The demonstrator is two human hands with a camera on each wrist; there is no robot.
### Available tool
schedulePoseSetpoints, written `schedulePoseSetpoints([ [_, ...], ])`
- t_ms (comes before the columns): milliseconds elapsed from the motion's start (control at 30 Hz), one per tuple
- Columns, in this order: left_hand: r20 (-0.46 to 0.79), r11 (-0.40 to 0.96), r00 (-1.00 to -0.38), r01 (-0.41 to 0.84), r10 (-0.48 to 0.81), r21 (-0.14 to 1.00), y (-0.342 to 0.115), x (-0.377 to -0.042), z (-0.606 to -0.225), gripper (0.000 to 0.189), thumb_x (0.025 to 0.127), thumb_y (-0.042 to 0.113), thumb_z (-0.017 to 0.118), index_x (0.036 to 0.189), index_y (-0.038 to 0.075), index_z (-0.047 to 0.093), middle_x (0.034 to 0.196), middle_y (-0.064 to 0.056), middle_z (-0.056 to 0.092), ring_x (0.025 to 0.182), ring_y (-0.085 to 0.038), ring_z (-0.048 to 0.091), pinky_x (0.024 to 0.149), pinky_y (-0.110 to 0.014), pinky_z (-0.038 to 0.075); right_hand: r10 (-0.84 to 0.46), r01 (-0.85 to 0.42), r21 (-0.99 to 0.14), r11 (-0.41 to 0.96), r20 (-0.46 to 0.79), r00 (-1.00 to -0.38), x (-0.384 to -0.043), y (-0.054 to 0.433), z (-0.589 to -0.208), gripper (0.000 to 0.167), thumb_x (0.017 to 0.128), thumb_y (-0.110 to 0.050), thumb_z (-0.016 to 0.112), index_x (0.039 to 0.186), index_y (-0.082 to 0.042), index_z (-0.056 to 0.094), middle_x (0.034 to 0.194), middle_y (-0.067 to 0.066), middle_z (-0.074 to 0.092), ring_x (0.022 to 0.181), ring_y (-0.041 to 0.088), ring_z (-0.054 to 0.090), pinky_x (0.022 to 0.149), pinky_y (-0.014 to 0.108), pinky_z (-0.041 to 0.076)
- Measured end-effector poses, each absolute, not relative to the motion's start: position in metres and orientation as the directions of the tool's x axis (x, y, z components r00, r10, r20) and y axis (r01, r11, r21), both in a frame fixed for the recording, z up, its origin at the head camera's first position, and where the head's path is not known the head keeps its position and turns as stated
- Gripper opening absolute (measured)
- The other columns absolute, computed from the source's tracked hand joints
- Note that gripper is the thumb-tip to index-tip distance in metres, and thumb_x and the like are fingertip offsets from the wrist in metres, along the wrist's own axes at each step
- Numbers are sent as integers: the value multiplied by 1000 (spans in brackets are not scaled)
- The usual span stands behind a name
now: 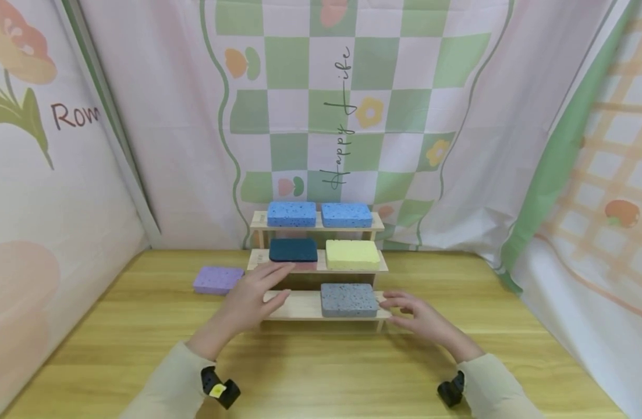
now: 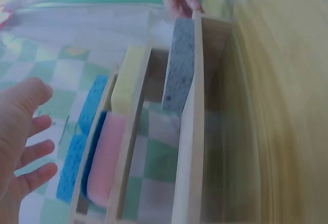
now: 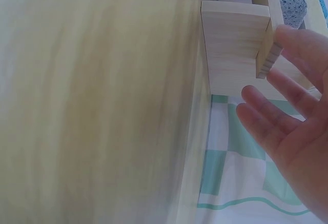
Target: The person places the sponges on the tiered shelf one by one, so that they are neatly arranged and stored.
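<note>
A three-step wooden rack (image 1: 294, 305) stands on the table. Its bottom step bears a grey speckled sponge (image 1: 349, 300) at the right. My right hand (image 1: 412, 314) is at that step's right end, fingertips right at the board's edge beside the grey sponge, fingers loosely spread in the right wrist view. Over the left part of the rack, my left hand (image 1: 249, 299) reaches with parted fingers, holding nothing. Its fingertips overlap the lower edge of a dark blue and pink sponge (image 1: 293, 251) on the middle step. Right of that one sits a yellow sponge (image 1: 352, 255).
Two blue sponges, a left one (image 1: 291, 214) and a right one (image 1: 347, 215), lie on the top step. A purple sponge (image 1: 217, 280) rests on the wooden table (image 1: 326, 372), left of the rack. A checkered curtain (image 1: 341, 110) hangs behind.
</note>
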State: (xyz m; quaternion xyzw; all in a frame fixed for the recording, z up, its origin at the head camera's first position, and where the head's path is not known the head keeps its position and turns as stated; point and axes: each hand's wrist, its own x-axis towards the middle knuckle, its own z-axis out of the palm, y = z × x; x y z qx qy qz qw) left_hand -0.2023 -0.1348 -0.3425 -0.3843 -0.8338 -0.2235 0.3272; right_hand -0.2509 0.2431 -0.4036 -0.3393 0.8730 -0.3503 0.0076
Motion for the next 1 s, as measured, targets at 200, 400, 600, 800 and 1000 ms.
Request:
schedulePoseSetpoints([
  [200,775,608,-464,783,430,132,-156,-207,-341,50,86,15,64,133,4,49,123,-14,55,110,-28,53,84,-40,50,-596,-589,-611,530,226,-770,-251,244,-404,32,89,-18,61,118,-4,60,132,21,45,118,42,42,91,54,40],
  [400,809,670,-477,728,343,145,-179,-216,-347,62,79,9,70,136,3,44,122,-18,53,107,-31,53,83,-43,50,-596,-574,-625,530,207,-776,-251,244,-403,33,90,-19,61,119,-4,59,134,19,44,119,40,41,93,54,39],
  [600,763,749,-601,613,237,250,-205,-226,-363,65,78,9,73,135,2,44,126,-22,49,112,-37,48,89,-52,44,-597,-583,-618,527,219,-772,-251,244,-403,32,89,-18,61,118,-3,60,132,20,45,118,41,42,92,55,40],
  [800,669,789,-720,516,187,335,-230,-234,-380,73,78,8,73,140,3,35,130,-25,42,115,-42,42,94,-57,35,-598,-571,-632,524,204,-775,-251,243,-403,34,90,-21,61,119,-4,59,134,19,44,120,40,41,93,55,39],
  [1000,579,819,-799,437,163,372,-246,-241,-390,76,80,14,71,143,5,30,135,-27,36,120,-45,36,99,-60,28,-602,-582,-622,524,212,-770,-251,244,-403,33,90,-19,61,119,-3,60,133,20,44,119,41,41,92,55,40],
])
